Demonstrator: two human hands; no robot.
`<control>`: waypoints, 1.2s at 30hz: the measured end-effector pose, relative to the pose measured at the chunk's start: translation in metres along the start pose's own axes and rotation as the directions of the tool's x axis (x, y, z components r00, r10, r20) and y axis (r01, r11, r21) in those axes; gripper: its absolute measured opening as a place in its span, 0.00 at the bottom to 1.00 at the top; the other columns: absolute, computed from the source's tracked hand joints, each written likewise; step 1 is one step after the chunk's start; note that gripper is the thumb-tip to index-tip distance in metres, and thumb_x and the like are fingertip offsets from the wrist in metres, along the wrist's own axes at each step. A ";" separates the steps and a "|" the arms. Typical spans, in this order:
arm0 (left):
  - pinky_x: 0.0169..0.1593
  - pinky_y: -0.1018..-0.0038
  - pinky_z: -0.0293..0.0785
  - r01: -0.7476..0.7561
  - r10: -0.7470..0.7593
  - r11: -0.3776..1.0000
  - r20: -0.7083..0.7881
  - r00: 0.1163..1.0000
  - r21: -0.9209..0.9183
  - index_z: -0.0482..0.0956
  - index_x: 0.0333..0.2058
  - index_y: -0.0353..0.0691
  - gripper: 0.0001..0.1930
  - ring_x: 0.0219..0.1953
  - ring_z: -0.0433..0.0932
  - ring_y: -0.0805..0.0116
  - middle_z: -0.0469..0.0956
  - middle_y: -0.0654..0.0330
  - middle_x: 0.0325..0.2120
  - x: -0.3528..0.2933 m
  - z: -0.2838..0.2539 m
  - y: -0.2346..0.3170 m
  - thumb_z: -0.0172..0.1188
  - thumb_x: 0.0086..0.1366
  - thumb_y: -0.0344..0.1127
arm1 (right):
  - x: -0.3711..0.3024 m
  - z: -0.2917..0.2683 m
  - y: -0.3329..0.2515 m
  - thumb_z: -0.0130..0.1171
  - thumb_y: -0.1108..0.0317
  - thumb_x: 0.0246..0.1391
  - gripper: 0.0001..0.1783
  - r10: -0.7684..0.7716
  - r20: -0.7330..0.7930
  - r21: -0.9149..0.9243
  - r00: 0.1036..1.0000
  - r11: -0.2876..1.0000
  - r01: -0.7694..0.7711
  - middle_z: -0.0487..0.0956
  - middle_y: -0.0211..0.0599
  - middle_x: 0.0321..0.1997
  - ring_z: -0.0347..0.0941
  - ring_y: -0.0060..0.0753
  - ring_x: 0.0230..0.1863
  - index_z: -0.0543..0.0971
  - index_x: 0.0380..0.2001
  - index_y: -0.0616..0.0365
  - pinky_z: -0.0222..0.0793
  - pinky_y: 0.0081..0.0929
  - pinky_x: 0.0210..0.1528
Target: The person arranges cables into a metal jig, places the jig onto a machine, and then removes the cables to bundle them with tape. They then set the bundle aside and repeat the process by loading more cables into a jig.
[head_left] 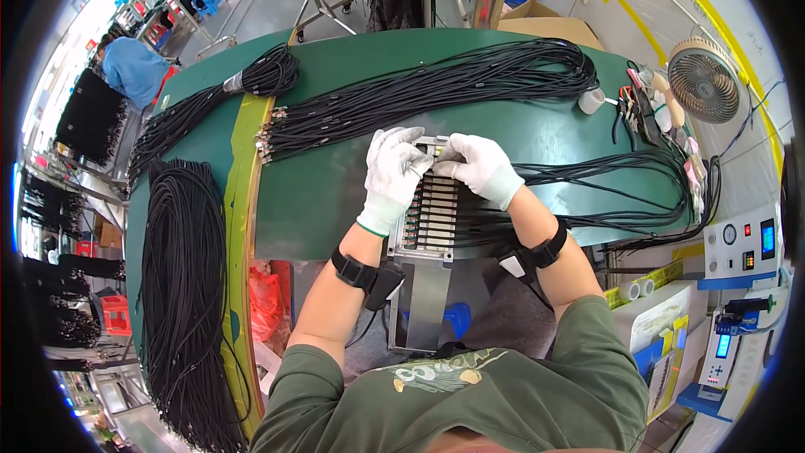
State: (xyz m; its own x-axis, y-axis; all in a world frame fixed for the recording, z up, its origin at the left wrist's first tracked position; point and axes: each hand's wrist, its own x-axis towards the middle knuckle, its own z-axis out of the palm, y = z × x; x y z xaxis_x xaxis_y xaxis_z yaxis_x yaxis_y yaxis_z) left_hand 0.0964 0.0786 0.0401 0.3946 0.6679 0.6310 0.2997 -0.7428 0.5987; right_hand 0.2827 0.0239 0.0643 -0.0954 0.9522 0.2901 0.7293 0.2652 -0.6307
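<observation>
In front of me a metal fixture (433, 242) holds a row of cable connectors (436, 210) side by side in its slots. Black cables (579, 172) run from its right side across the bench and loop back. My left hand (392, 169), in a white glove, is at the fixture's far left part, with thumb and fingers pinched together. From the right, my right hand (480, 164), gloved too, pinches at the same far end, fingertips close to the left ones. Whatever lies between the fingertips is small and mostly covered by the gloves.
On the green bench (335, 201) lie a long bundle of black cables (436, 88), a tied bundle (251, 80) and a thick bundle (180, 285) at left. Pliers (622, 122), a white roll (591, 101) and a fan (703, 80) stand right. A control box (738, 247) is further right.
</observation>
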 end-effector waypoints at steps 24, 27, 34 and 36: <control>0.59 0.58 0.67 0.149 -0.148 0.989 -0.087 0.985 0.007 0.81 0.28 0.39 0.07 0.48 0.78 0.53 0.83 0.53 0.41 -0.001 -0.009 -0.022 0.66 0.58 0.35 | -0.007 -0.017 0.013 0.67 0.62 0.50 0.08 0.112 -0.049 -0.011 0.992 0.994 -0.113 0.82 0.38 0.29 0.78 0.44 0.33 0.83 0.30 0.53 0.72 0.37 0.38; 0.57 0.59 0.68 0.201 -0.192 0.972 -0.083 0.978 0.123 0.83 0.29 0.38 0.08 0.47 0.79 0.56 0.84 0.54 0.39 -0.002 -0.008 -0.021 0.66 0.59 0.37 | -0.005 -0.019 0.016 0.65 0.61 0.51 0.08 0.014 -0.105 -0.155 0.994 0.988 -0.030 0.82 0.38 0.30 0.78 0.44 0.34 0.84 0.30 0.52 0.73 0.38 0.37; 0.63 0.55 0.62 0.336 -0.334 0.929 -0.044 0.942 0.154 0.85 0.34 0.43 0.09 0.47 0.79 0.59 0.85 0.61 0.38 -0.007 -0.002 -0.029 0.63 0.63 0.41 | -0.001 -0.014 0.025 0.62 0.59 0.54 0.08 0.070 -0.034 -0.409 0.997 0.909 -0.078 0.82 0.36 0.27 0.77 0.43 0.33 0.84 0.29 0.50 0.72 0.39 0.39; 0.64 0.54 0.61 0.359 -0.360 0.917 -0.029 0.933 0.174 0.85 0.34 0.44 0.09 0.48 0.79 0.60 0.85 0.62 0.38 -0.009 -0.002 -0.032 0.62 0.63 0.42 | -0.003 -0.014 0.026 0.61 0.59 0.54 0.08 0.040 -0.048 -0.421 0.998 0.905 -0.057 0.82 0.35 0.26 0.76 0.43 0.33 0.84 0.29 0.50 0.71 0.39 0.39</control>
State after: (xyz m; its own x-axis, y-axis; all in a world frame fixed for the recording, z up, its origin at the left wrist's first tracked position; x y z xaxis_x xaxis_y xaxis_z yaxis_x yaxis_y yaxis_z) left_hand 0.0815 0.0964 0.0168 0.2355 0.8913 0.3874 0.5679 -0.4497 0.6894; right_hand 0.3117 0.0262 0.0574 -0.0329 0.9537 0.2989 0.9510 0.1218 -0.2841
